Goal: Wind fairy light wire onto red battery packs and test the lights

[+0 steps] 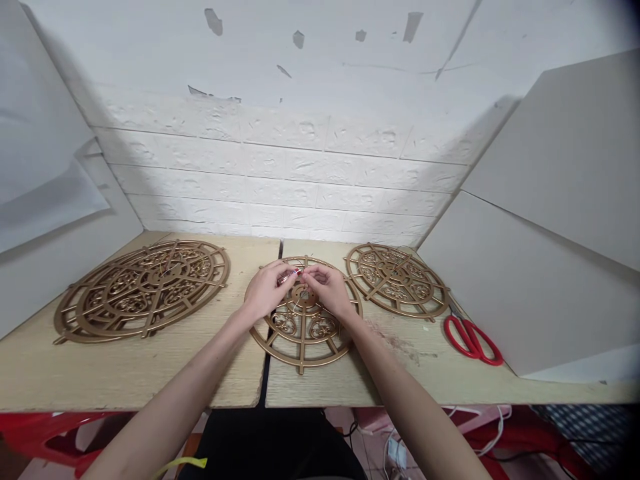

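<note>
My left hand and my right hand meet over the middle of a round gold openwork panel lying on the table. The fingers of both are closed in a pinch. Between the fingertips shows a small shiny red-and-silver piece, too small to name; the left fingers grip it and the right fingertips touch its end. A thin pale thread or wire hangs below the fingers over the panel's hub. Whether the right hand pinches this strand or the shiny piece is hidden.
Several similar gold panels lie overlapped at the left. Another gold panel lies at the right, beside red-handled scissors. A dark gap splits the wooden table. White boards and a brick-patterned wall enclose it.
</note>
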Tool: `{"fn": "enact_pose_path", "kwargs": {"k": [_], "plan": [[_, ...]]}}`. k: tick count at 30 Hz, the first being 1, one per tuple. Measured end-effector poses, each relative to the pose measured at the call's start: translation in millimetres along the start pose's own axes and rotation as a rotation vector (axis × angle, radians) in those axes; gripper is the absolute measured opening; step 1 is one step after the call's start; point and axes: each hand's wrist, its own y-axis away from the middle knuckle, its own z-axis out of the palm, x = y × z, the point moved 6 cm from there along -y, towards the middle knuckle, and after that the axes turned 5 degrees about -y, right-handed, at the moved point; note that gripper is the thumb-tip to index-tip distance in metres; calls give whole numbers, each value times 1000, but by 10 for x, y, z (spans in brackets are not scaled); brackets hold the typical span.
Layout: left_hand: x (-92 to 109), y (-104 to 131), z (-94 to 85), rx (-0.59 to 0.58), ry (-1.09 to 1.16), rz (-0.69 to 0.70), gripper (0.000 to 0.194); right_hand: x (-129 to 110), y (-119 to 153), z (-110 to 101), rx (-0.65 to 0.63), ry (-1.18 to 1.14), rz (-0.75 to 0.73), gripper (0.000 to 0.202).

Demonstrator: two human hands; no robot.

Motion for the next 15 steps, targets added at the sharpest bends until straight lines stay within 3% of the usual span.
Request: {"fn": "enact_pose_path", "kwargs": {"k": [15], "plan": [[30, 16, -8, -41, 9, 8, 29, -163, 31, -47, 53, 271, -173, 17]]}}
